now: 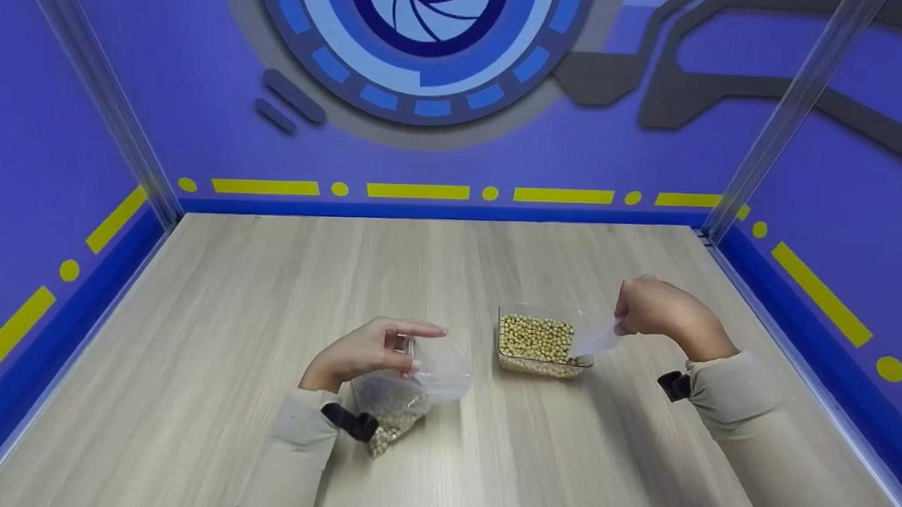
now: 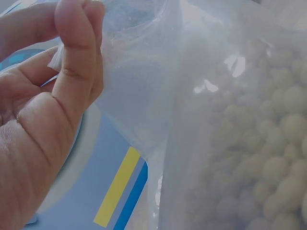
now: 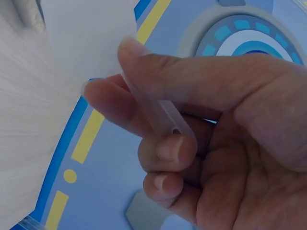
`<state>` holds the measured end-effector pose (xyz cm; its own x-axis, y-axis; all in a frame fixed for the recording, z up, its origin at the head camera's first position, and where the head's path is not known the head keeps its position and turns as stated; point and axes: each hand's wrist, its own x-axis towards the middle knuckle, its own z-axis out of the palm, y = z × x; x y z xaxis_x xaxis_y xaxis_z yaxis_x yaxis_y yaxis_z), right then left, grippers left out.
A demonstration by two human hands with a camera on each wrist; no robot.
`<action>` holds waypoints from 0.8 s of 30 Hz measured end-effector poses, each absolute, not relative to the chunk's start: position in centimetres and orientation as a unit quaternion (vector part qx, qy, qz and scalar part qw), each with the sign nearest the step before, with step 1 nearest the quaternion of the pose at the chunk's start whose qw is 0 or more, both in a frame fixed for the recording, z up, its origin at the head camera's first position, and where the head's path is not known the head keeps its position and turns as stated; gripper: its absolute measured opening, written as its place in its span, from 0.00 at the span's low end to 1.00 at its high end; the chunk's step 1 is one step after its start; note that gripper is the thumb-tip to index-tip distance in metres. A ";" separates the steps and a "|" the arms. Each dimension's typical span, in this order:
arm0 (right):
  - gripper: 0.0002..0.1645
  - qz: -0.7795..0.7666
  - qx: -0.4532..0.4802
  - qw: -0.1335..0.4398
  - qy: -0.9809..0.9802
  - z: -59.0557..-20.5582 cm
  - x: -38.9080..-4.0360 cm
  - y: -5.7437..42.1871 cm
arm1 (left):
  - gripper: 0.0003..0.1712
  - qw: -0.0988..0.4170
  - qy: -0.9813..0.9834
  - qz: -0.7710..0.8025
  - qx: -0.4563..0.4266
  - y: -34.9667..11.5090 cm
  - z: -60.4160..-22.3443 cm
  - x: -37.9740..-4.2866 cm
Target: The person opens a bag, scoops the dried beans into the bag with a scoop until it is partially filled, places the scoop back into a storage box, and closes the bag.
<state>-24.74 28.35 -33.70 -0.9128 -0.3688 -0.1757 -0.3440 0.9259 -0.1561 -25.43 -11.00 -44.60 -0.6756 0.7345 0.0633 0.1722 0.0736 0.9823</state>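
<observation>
My left hand (image 1: 365, 352) pinches a clear plastic bag (image 1: 447, 370) near its mouth, thumb and forefinger spread around the opening. Pale round beans, like soybeans (image 2: 283, 167), fill the lower part of the bag, which rests on the table below that hand. To the right, my right hand (image 1: 663, 313) grips the handle of a translucent white scoop (image 1: 597, 337). Its blade slants down into the right side of a clear rectangular container (image 1: 518, 366) of yellow soybeans (image 1: 536, 337). In the right wrist view, the fingers curl around the scoop's handle (image 3: 165, 120), which has a small hole.
The wood-grain table (image 1: 270, 277) runs back to a blue panel wall (image 1: 424, 162) with yellow dashes. Side panels and metal corner posts (image 1: 794, 108) enclose it left and right. Both sleeved wrists carry black straps (image 1: 351, 423).
</observation>
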 end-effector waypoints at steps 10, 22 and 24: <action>0.08 -0.017 -0.180 0.110 0.977 -33.4 -24.7 27.1 | 0.32 0.236 0.691 0.597 0.331 -11.0 -44.7 -25.5; 0.26 -0.010 -0.151 0.147 0.978 -34.4 -25.0 26.2 | 0.31 0.234 0.694 0.596 0.330 -11.1 -44.6 -25.4; 0.22 -0.016 -0.145 0.154 0.977 -34.6 -25.0 26.1 | 0.31 0.233 0.694 0.594 0.332 -11.1 -44.6 -25.4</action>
<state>-25.03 26.13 -34.62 -0.9108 -0.2879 -0.2959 -0.2784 0.9575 -0.0750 -25.40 -11.14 -44.56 -0.6708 0.7381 0.0721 0.1850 0.0724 0.9801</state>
